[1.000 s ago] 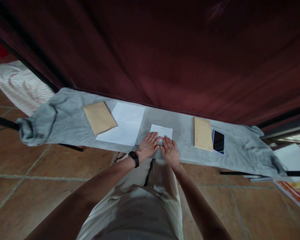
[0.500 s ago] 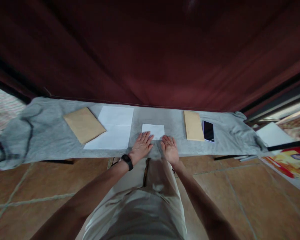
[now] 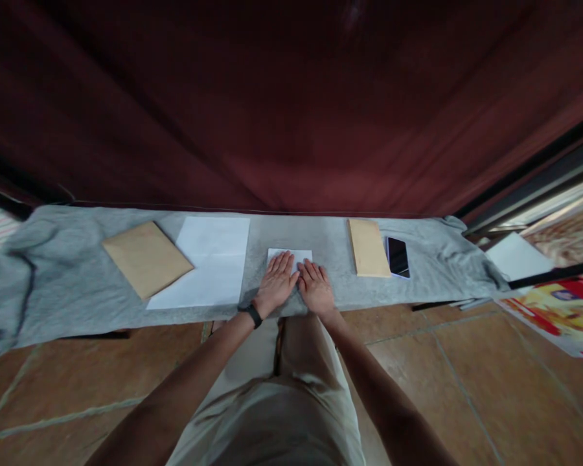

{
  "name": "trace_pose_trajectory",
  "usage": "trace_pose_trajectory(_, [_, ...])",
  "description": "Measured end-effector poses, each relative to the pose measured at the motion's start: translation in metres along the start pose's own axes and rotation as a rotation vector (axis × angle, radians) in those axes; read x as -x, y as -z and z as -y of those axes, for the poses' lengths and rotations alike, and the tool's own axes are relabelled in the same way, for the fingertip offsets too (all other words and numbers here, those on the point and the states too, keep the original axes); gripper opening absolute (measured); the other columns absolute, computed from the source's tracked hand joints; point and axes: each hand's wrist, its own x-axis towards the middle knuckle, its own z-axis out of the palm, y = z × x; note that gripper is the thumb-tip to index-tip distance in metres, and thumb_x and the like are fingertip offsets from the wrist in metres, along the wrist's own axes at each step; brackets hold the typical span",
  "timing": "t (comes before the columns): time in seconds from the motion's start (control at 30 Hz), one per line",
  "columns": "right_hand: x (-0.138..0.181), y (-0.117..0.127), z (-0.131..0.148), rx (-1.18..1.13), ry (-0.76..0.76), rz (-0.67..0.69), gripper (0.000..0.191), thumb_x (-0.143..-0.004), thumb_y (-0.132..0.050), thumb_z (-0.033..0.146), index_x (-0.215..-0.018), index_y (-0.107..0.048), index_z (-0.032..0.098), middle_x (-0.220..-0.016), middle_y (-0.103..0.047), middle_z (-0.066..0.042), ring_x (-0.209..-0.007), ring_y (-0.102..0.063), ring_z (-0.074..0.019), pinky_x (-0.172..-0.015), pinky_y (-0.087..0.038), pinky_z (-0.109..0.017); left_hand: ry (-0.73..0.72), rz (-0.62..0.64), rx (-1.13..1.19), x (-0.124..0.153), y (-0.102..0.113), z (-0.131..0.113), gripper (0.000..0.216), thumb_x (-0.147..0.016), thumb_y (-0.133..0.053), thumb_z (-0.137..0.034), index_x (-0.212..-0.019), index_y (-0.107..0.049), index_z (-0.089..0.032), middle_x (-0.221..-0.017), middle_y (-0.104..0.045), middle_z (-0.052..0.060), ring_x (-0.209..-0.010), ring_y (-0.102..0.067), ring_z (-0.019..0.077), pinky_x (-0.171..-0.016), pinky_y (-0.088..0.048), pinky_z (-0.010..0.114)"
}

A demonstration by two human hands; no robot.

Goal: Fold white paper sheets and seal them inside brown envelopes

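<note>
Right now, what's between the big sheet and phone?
In the head view, a small paper, partly under the left hand and right hand, then a brown packet.

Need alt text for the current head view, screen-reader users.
A person's left hand and right hand lie palm down, fingers over a small white paper on grey cloth. To the left, a flat tan packet overlaps a larger white sheet; to the right, a narrower tan packet lies beside a smartphone.

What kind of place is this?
Maybe a room in someone's home, but I can't be sure. There's a brown tiled floor, a dark red curtain-like cloth, and a narrow, grey-covered table.
</note>
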Motion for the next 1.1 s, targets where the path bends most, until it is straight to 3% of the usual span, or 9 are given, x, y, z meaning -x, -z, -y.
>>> trace_pose_trajectory(0.17, [-0.002,0.002,0.002,0.004,-0.001,0.004,0.049,-0.107,-0.038,0.035,-0.153,-0.049,0.021,-0.161,-0.044,-0.007,-0.147,-0.042,-0.0259,-0.124,-0.027,-0.046,0.081,-0.004,-0.035,-0.021,-0.011,0.009,0.063,-0.104,-0.028,-0.039,-0.157,-0.037,-0.006,-0.162,-0.039,0.019,-0.155,-0.029,0.0273,-0.128,-0.019,0.047])
trace_pose_trajectory(0.67, [-0.001,0.004,0.003,-0.011,-0.015,-0.007,0.049,-0.109,-0.033,0.039,-0.152,-0.049,0.023,-0.160,-0.045,-0.006,-0.147,-0.043,-0.0252,-0.124,-0.028,-0.046,0.222,-0.119,0.014,0.004,-0.012,0.038,0.063,-0.100,-0.038,-0.038,-0.153,-0.042,-0.006,-0.159,-0.044,0.020,-0.151,-0.037,0.0323,-0.123,-0.031,0.051])
trace_pose_trajectory(0.77, [0.000,0.004,0.004,-0.016,-0.024,-0.012,0.048,-0.109,-0.033,0.038,-0.152,-0.050,0.022,-0.160,-0.045,-0.006,-0.147,-0.043,-0.0255,-0.124,-0.027,-0.046,0.317,-0.096,0.170,-0.008,-0.004,0.041,0.056,-0.094,-0.044,-0.028,-0.146,-0.051,-0.008,-0.151,-0.054,0.020,-0.144,-0.048,0.0323,-0.120,-0.038,0.050])
trace_pose_trajectory(0.9, [0.000,0.003,0.004,-0.015,-0.028,-0.029,0.047,-0.109,-0.034,0.037,-0.151,-0.051,0.023,-0.159,-0.046,-0.006,-0.146,-0.044,-0.0247,-0.124,-0.027,-0.046,0.652,-0.149,0.651,-0.028,0.007,0.042,0.047,-0.082,-0.056,-0.022,-0.127,-0.063,-0.013,-0.130,-0.069,0.017,-0.125,-0.063,0.0316,-0.110,-0.047,0.047])
trace_pose_trajectory(1.0, [-0.001,0.002,0.004,-0.010,-0.030,-0.032,0.047,-0.109,-0.035,0.036,-0.151,-0.052,0.023,-0.158,-0.048,-0.006,-0.146,-0.044,-0.0238,-0.124,-0.027,-0.046,0.786,-0.197,0.861,-0.038,0.011,0.043,0.039,-0.076,-0.060,-0.022,-0.114,-0.066,-0.016,-0.105,-0.075,0.011,-0.101,-0.071,0.0283,-0.091,-0.056,0.043])
trace_pose_trajectory(1.1, [-0.001,0.001,0.004,-0.004,-0.026,-0.032,0.047,-0.109,-0.035,0.036,-0.151,-0.051,0.022,-0.158,-0.048,-0.007,-0.147,-0.044,-0.0237,-0.124,-0.027,-0.046,0.839,-0.211,1.000,-0.042,0.013,0.044,0.030,-0.073,-0.061,-0.023,-0.101,-0.066,-0.015,-0.080,-0.072,0.004,-0.076,-0.071,0.0217,-0.068,-0.056,0.033])
